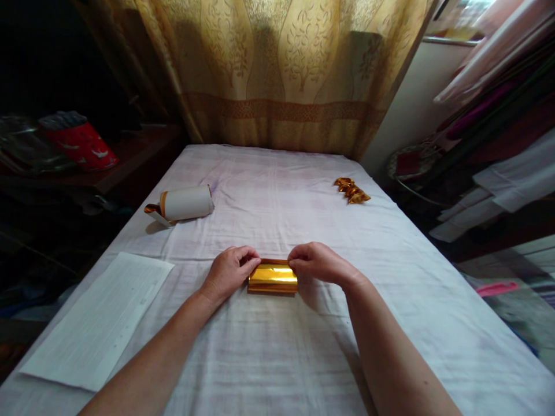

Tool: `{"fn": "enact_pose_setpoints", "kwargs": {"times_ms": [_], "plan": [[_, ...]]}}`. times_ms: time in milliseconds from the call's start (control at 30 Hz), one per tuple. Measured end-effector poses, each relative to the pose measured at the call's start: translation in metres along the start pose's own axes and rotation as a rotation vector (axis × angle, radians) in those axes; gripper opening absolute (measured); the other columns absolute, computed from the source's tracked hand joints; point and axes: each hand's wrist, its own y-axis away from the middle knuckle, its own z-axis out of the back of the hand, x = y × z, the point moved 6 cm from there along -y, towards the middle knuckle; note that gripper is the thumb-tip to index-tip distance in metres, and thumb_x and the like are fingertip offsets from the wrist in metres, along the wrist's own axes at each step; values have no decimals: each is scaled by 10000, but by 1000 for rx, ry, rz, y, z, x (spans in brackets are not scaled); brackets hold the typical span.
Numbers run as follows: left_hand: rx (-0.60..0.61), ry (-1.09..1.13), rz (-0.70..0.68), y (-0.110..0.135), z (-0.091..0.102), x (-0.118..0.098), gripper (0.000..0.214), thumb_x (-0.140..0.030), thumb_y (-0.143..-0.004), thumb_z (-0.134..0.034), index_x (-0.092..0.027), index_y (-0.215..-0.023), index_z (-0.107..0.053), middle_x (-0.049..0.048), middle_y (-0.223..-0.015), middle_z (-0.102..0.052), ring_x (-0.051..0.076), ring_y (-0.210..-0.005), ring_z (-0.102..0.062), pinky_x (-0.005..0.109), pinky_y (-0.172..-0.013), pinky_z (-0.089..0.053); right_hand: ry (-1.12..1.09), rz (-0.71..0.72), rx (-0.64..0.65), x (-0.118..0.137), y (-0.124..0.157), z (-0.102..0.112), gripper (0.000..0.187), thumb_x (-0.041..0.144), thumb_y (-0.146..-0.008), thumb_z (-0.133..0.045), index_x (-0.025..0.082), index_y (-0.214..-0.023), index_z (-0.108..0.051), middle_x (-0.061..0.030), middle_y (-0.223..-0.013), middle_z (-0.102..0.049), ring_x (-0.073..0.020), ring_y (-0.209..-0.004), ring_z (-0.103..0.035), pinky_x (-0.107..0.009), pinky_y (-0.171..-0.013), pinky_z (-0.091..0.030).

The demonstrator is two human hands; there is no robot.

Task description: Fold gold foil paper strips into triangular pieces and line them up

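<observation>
Bare forearms (160, 346) reach from the near side over the white cloth (260, 370) to the gold foil sheet (273, 280), which is prob. v. light, thin, slick & quick to crease (so best taken by corners or edges w/ a soft pinch, not across the shiny middle). It lies on the cloth b/w the two hands, its far L corner pinched in the L hand (229, 268) & its far R corner likewise in the R hand (318, 263); the rest extends from the grip toward the wearer, near edge free of either hand.
</observation>
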Motion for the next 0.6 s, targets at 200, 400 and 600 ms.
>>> {"fn": "enact_pose_setpoints", "kwargs": {"times_ms": [200, 400, 600], "plan": [[4, 7, 8, -1, 0, -1, 114, -274, -829, -631, -232, -818, -737, -8, -813, -744, 177, -804, -662, 285, -755, -462, -44, -10, 9, -2, -2, 0, 202, 197, -785, -569, 175, -820, -766, -11, -717, -718, -123, -649, -589, -208, -571, -379], [17, -6, -11, -1, 0, 1, 129, -284, -842, -615, -234, -815, -731, -12, -807, -743, 175, -802, -661, 283, -744, -460, -69, -25, -12, -8, -5, -1, 189, 197, -771, -584, 188, -808, -770, -5, -718, -728, -123, -645, -600, -210, -574, -385], [-5, -145, -59, -1, -2, -1, 125, -280, -864, -605, -230, -821, -711, -3, -774, -723, 180, -772, -649, 285, -713, -451, 48, -44, -74, -8, -11, -5, 185, 197, -794, -585, 218, -788, -768, 14, -674, -706, -121, -626, -584, -222, -576, -352]]}}
